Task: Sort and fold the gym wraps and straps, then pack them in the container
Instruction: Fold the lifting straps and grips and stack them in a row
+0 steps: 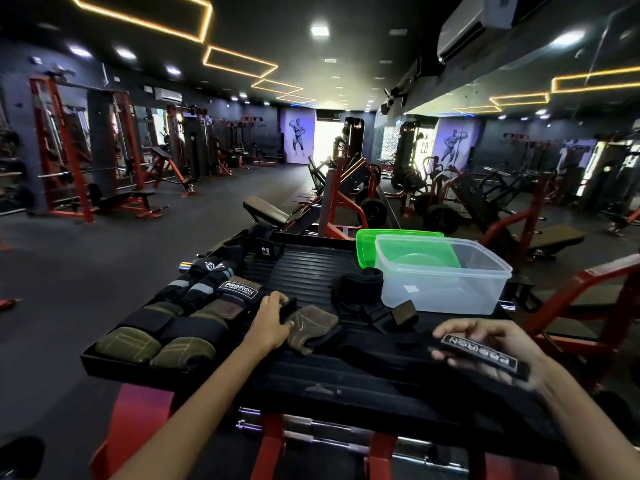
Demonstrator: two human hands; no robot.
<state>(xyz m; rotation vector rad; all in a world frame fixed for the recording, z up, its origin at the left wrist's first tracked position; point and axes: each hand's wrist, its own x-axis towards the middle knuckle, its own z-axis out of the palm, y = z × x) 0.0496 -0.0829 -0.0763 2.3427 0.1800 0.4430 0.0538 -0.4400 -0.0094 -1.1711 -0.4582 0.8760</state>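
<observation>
Nearest the camera, the right hand (491,351) was closed around the labelled end of a black strap (381,344), fingers curled over a white-lettered patch (479,355) with the thumb underneath. From that grip the strap ran flat along the black ribbed platform (304,271), on the near side of the clear container (443,275), to the left hand (273,322). That hand pressed down on the strap's other end, where a brown suede grip pad (311,325) lay, its fingertips also touching a small black tab; whether it pinched the pad or only held it flat was unclear.

The step in hand looked like folding this strap. Done well, the left hand would anchor the pad end while the right carried the labelled end over it, edges lined up and the webbing taut, so the fold came out flat and narrow enough to fit.

Just before the container's near-left corner sat a rolled black wrap (360,282) and a loose black strap piece (398,313), not yet packed. Farther left of the container, a row of folded wraps and padded grips (180,317) lay sorted side by side. The container itself stood open and appeared empty, resting on its green lid (367,244), which stuck out behind and to the left. Packing had apparently not begun.
</observation>
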